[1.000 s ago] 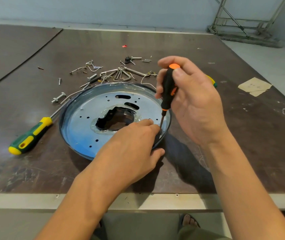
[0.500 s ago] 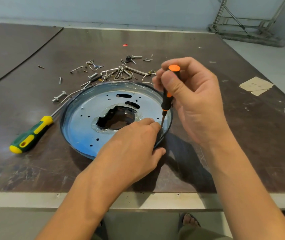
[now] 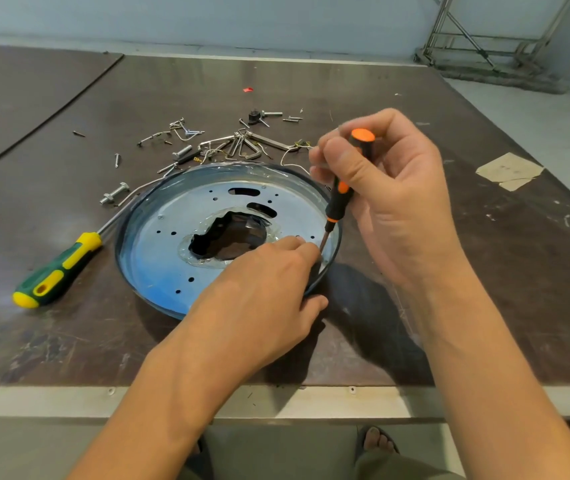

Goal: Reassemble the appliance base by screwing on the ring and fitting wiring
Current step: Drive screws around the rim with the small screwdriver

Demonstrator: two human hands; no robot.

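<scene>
Base: round metal base (image 3: 158, 261) lies flat on the table (image 3: 484, 289), near the middle of the near edge; a raised rim runs all round it, the plate has many small holes and two slots, and torn clear film rings a large hole (image 3: 221, 242) at its centre.
Right hand: the right hand (image 3: 394, 206) grips the orange screwdriver (image 3: 338, 202) by its handle, thumb and fingers wrapped round it just below the orange cap.
Orange screwdriver: nearly upright, top tilted a little to the right, tip down on the plate close to the right rim.
Left hand: the left hand (image 3: 259, 299) holds the base at its near-right rim, bent fingers on the plate with their tips touching the screwdriver's shaft, thumb against the outside of the rim; whether the fingertips also hold a screw cannot be told.
Green screwdriver: a green screwdriver (image 3: 56, 271) with yellow patches lies to the left of the base, handle toward the near-left corner, shaft pointing at the left rim.
Bolt: one bolt (image 3: 114, 194) lies just beside that shaft, on its far side.
Hardware: loose screws, bolts and bent metal pieces (image 3: 228, 143) are scattered just beyond the far rim.
Wire: a thin pale wire (image 3: 287, 157) curls by the far-right rim, next to the right hand.
Paper: a scrap of paper (image 3: 508, 169) lies by the right edge.
Frame: a metal frame (image 3: 477, 39) stands beyond the far-right corner.
</scene>
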